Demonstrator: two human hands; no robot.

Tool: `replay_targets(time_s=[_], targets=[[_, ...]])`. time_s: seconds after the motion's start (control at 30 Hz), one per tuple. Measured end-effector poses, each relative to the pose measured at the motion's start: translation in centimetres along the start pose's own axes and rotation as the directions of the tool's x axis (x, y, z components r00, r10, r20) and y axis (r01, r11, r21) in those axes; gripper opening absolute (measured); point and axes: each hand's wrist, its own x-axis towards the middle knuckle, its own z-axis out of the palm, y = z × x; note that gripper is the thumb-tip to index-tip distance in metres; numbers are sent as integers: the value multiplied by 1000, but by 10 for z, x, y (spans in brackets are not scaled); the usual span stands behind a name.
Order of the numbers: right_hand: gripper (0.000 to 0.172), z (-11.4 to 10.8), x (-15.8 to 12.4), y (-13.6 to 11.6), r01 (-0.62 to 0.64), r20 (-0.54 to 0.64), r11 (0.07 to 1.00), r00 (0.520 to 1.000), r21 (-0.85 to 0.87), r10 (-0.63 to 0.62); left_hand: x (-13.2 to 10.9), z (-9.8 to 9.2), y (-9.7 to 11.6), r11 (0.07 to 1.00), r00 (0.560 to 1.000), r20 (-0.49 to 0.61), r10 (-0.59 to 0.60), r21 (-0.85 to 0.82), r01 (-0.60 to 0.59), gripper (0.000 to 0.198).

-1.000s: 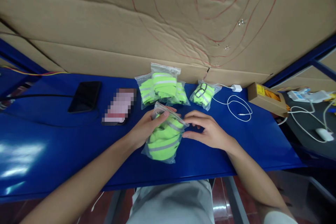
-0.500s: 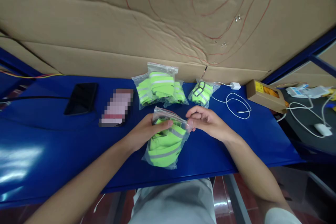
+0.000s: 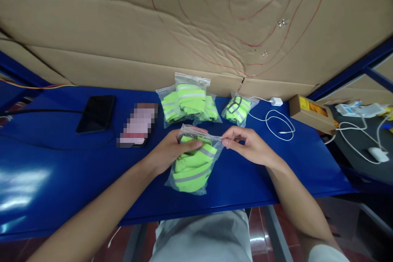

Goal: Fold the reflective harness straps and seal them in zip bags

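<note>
A clear zip bag [image 3: 194,168] holds folded neon-yellow fabric with grey reflective stripes, just above the near part of the blue table. My left hand [image 3: 172,149] grips the bag's upper left side, thumb lying across its front below the zip; the other fingers are behind it. At the bag's top right corner, my right hand [image 3: 242,143] pinches the end of the zip edge between thumb and forefinger. The zip edge is stretched between the two hands. Beyond them, several similar filled bags [image 3: 190,97] lie in a heap, and a smaller one [image 3: 238,108] sits to their right.
On the left of the blue table [image 3: 61,172] lie a black device [image 3: 96,114] with a cable and a phone [image 3: 139,123], its screen pixelated. A white charging cable [image 3: 281,125] and an open cardboard box [image 3: 311,114] are at right. A cardboard wall [image 3: 123,28] rises behind.
My right hand has shifted slightly right, its fingers now pinched at the bag's corner, and the zip edge is drawn straighter. My left hand keeps its grip.
</note>
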Motion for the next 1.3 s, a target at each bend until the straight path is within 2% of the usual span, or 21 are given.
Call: replay_targets(time_s=[0.07,0.17,0.23,0.33,0.43,0.53,0.67,0.73,0.83,0.9,1.0,1.17,1.23,1.3], targets=[[34,2,1,1,17,15,997,1000,77,-18,-1,2,0,1000,1000,-13,7,12,-6,44],[36,4,3,2,-26,34,987,999,159,21,-5,6,3,998,1000,23,16,64,-17,48],[35,3,3,2,-77,89,980,994,186,61,-7,8,5,995,997,80,6,97,-13,54],[34,0,1,2,-139,232,967,969,212,88,-9,8,6,991,978,197,-62,126,37,63],[37,2,0,3,-144,273,975,957,172,93,-9,9,4,985,956,272,-111,156,70,69],[39,10,0,7,-108,249,988,965,108,78,-9,11,3,983,956,281,-84,183,33,71],[30,10,-1,9,-74,276,996,959,41,60,-8,13,2,977,951,298,-83,212,19,71],[26,4,-1,9,-108,312,993,946,45,89,-8,13,0,976,952,287,-102,213,40,66],[26,-3,2,11,-189,391,972,912,141,121,-7,13,-3,973,957,266,-111,227,49,50],[28,-5,3,12,-199,391,964,913,175,118,-6,14,-4,968,969,225,-98,250,40,43],[28,-5,3,15,-194,404,971,907,139,124,-5,14,-4,965,982,176,-72,262,24,42],[29,-11,0,19,-242,495,968,849,57,184,-5,9,-5,963,974,209,-85,268,26,43],[31,-13,2,20,-250,478,965,858,72,187,-3,5,-4,966,973,209,-97,254,42,45],[34,-13,6,22,-241,427,964,888,116,171,0,3,-3,973,979,176,-103,222,62,46]])
